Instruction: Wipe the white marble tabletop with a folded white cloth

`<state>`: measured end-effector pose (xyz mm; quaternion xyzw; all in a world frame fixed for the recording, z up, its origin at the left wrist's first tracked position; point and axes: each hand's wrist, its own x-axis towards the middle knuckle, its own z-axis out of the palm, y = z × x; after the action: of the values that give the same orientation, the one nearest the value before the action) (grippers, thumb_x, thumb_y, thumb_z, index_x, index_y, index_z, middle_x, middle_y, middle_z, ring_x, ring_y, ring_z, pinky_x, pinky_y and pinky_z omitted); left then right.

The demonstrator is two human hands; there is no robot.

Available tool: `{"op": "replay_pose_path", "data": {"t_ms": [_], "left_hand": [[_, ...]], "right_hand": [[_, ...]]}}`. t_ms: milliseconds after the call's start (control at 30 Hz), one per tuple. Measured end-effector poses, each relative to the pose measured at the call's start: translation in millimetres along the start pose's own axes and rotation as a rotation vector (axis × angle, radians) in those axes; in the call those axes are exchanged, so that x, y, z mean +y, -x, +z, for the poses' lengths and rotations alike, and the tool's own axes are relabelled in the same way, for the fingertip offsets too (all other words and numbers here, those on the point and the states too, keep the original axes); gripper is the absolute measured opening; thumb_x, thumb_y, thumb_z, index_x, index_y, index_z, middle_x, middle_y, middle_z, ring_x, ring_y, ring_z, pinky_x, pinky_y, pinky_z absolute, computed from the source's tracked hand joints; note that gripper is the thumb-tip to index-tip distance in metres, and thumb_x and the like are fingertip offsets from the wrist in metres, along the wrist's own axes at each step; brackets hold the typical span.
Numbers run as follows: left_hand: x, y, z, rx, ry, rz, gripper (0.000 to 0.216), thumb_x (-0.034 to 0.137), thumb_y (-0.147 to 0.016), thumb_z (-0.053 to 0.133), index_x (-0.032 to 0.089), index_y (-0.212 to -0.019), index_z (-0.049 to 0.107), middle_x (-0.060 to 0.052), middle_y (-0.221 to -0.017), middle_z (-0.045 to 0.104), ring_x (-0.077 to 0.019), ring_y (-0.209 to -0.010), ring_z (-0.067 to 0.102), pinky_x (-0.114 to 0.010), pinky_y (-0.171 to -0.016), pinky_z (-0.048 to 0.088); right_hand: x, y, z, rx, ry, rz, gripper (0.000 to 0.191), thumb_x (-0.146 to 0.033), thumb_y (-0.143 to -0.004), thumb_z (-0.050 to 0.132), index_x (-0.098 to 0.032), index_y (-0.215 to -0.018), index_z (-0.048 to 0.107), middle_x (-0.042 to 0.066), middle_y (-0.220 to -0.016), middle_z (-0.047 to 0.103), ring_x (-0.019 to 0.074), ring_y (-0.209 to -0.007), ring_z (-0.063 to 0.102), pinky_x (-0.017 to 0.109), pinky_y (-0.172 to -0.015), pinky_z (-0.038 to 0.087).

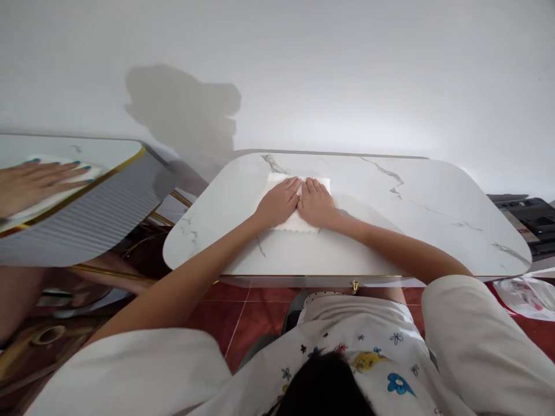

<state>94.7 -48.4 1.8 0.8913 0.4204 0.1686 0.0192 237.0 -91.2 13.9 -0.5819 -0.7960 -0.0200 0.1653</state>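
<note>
A white folded paper towel or cloth (296, 224) lies on the white marble-patterned tabletop (411, 214). My left hand (280, 203) rests flat on its left half, fingers stretched out and pointing away from me. Beside it, my right hand (318, 203) presses flat on the right half, fingers also extended. The two hands meet near the middle of the sheet, with the fingertips and thumbs close together. Neither hand grips the sheet. What lies under the palms is hidden.
At the left, another person's hand (39, 182) lies on a white sheet atop a second, gold-edged table (99, 151). A white wall (347, 75) stands behind. A black appliance (531, 216) is at the right; a small gold knob (354, 286) juts below the near edge.
</note>
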Motion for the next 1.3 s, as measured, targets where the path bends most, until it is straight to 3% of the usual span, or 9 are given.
{"op": "replay_pose_path", "data": {"t_ms": [133,233,367,500,667,1033,1300], "left_hand": [[39.3,53.9,-11.4,-0.037,-0.013,-0.062,0.058,0.031,-0.093,0.019,0.009,-0.145,0.032,-0.011,-0.152,0.033,-0.0216,-0.142,0.027,-0.042,-0.118,0.022],[69.5,79.1,-11.9,-0.034,-0.015,-0.1,0.059,0.031,-0.093,0.019,0.007,-0.145,0.031,-0.013,-0.152,0.033,-0.0239,-0.141,0.027,-0.043,-0.117,0.024],[103.7,85.1,-4.7,-0.003,0.01,-0.105,0.058,0.031,-0.093,0.022,0.012,-0.146,0.031,-0.012,-0.151,0.034,-0.025,-0.142,0.027,-0.045,-0.115,0.027],[121.2,66.2,2.7,-0.02,0.017,-0.114,0.057,0.031,-0.092,0.023,0.012,-0.145,0.033,-0.011,-0.151,0.034,-0.0248,-0.142,0.027,-0.044,-0.116,0.027],[111.6,18.6,11.1,-0.009,0.039,-0.118,0.056,0.029,-0.092,0.023,0.005,-0.143,0.034,-0.015,-0.151,0.034,-0.0253,-0.142,0.027,-0.042,-0.116,0.024],[47.2,-114.8,33.8,0.056,0.015,-0.123,0.052,0.02,-0.09,0.028,0.003,-0.137,0.043,-0.016,-0.146,0.042,-0.0229,-0.138,0.034,-0.034,-0.116,0.023],[8.9,-179.1,47.0,0.101,0.0,-0.127,0.049,0.017,-0.09,0.03,0.002,-0.133,0.046,-0.017,-0.143,0.045,-0.0238,-0.135,0.038,-0.036,-0.114,0.026]], "right_hand": [[-24.0,55.1,-13.7,-0.006,-0.014,-0.037,0.057,-0.024,-0.092,0.033,0.008,-0.14,0.036,0.025,-0.147,0.035,0.0314,-0.139,0.03,0.045,-0.114,0.023],[-25.8,88.6,-27.4,-0.049,-0.045,-0.066,0.059,-0.023,-0.09,0.037,0.007,-0.141,0.035,0.023,-0.149,0.033,0.0301,-0.14,0.028,0.043,-0.116,0.022],[-10.3,117.2,-42.8,-0.092,-0.04,-0.059,0.059,-0.023,-0.09,0.035,0.004,-0.142,0.035,0.021,-0.15,0.032,0.0291,-0.141,0.027,0.042,-0.116,0.022],[12.8,120.9,-48.2,-0.095,-0.026,-0.033,0.058,-0.023,-0.091,0.032,0.002,-0.142,0.036,0.019,-0.15,0.034,0.0281,-0.14,0.028,0.042,-0.115,0.023],[48.9,83.8,-42.4,-0.094,-0.024,-0.06,0.058,-0.023,-0.091,0.03,0.0,-0.143,0.035,0.018,-0.15,0.035,0.0264,-0.14,0.029,0.043,-0.114,0.024],[128.7,-46.0,-16.4,-0.129,0.007,-0.071,0.056,-0.025,-0.094,0.028,-0.001,-0.144,0.033,0.017,-0.152,0.031,0.0272,-0.141,0.025,0.04,-0.116,0.019],[167.9,-117.2,2.2,-0.1,0.004,-0.095,0.055,-0.023,-0.094,0.026,-0.001,-0.143,0.034,0.018,-0.152,0.032,0.0279,-0.141,0.026,0.044,-0.115,0.02]]}}
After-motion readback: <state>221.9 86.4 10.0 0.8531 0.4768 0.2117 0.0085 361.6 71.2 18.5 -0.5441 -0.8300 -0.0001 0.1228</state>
